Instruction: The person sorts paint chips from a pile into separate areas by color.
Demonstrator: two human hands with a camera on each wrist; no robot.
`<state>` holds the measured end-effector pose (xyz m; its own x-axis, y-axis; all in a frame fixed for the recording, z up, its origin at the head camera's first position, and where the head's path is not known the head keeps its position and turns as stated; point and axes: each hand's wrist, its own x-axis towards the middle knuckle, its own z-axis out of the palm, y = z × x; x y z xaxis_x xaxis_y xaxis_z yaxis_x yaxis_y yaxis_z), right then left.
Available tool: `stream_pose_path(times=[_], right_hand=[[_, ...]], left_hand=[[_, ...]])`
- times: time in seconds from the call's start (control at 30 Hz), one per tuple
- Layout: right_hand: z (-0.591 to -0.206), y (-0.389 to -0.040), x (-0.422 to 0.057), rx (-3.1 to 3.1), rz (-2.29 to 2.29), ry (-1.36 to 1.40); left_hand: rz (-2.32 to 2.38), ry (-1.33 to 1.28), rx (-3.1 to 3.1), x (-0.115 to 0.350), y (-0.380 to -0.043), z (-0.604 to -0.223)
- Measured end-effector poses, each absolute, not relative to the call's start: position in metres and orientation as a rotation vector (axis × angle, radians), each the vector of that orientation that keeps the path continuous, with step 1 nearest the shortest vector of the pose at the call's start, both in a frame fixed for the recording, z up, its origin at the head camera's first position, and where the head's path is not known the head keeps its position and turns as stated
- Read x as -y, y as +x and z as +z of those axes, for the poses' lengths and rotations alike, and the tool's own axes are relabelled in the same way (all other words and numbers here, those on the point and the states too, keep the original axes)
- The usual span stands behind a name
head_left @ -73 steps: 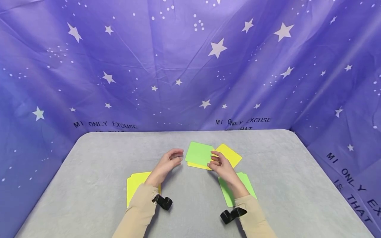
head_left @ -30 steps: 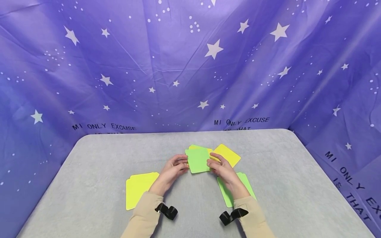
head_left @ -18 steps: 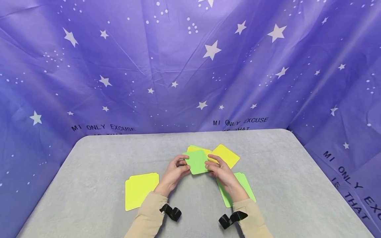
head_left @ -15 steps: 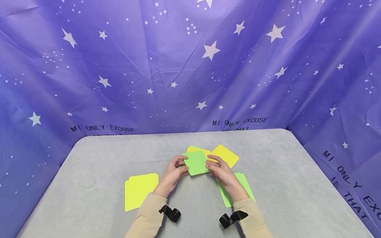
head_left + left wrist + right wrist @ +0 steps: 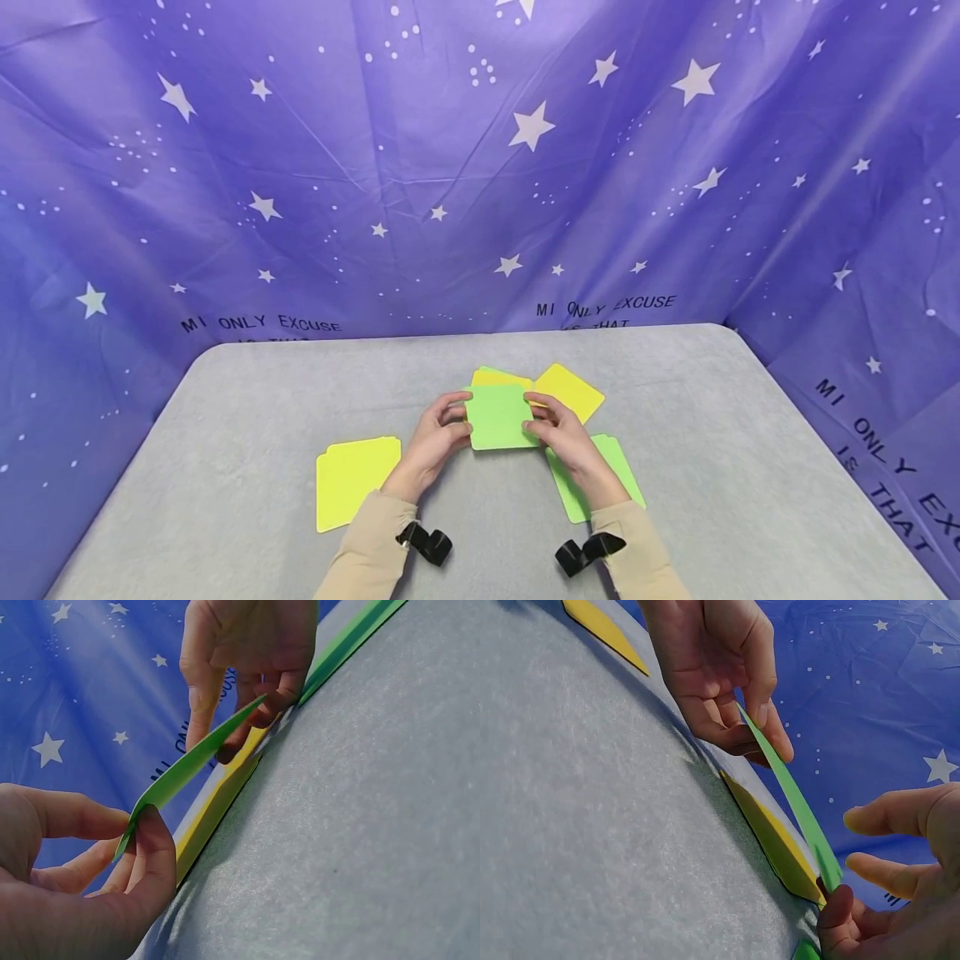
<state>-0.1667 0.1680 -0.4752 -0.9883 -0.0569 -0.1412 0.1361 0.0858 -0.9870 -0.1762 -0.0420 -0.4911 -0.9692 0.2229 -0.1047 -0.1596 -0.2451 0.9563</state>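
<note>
A thin square green card [image 5: 498, 417] with rounded corners is raised between both hands, close over the middle of the table. The left hand [image 5: 433, 435] pinches its left edge between thumb and fingers, and in the left wrist view the card [image 5: 180, 772] bows slightly. At the opposite edge the right hand [image 5: 566, 435] holds it, thumb at the near side; the right wrist view shows two of its fingers [image 5: 900, 814] stretched out past the card. Behind the held card lies a yellow card [image 5: 501, 378], partly covered, with a sliver of green beyond it.
Another yellow card [image 5: 570, 388] lies turned like a diamond to the right. A stack of yellow cards [image 5: 354, 483] rests by the left forearm, and green cards [image 5: 621, 462] lie partly under the right arm. A starry blue curtain [image 5: 480, 167] hangs behind the grey table [image 5: 247, 392].
The green card has come off the yellow one and moved nearer the person. The left hand has moved right and now grips its left edge; the right hand keeps to the right edge.
</note>
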Motion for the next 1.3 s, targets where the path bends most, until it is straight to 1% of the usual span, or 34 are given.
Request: stream_pose_path(times=[0.77, 1.03, 1.3], right_hand=[[-0.475, -0.154, -0.195, -2.171, -2.012, 0.108], [-0.476, -0.144, -0.211, -2.132, -2.015, 0.124], [-0.474, -0.132, -0.227, -2.138, -1.989, 0.138]], left_hand=[[2.210, 0.176, -1.750, 0.025, -0.168, -0.489], [2.181, 0.241, -1.710, 0.014, -0.165, -0.492], [2.170, 0.248, -1.672, -0.001, -0.159, -0.494]])
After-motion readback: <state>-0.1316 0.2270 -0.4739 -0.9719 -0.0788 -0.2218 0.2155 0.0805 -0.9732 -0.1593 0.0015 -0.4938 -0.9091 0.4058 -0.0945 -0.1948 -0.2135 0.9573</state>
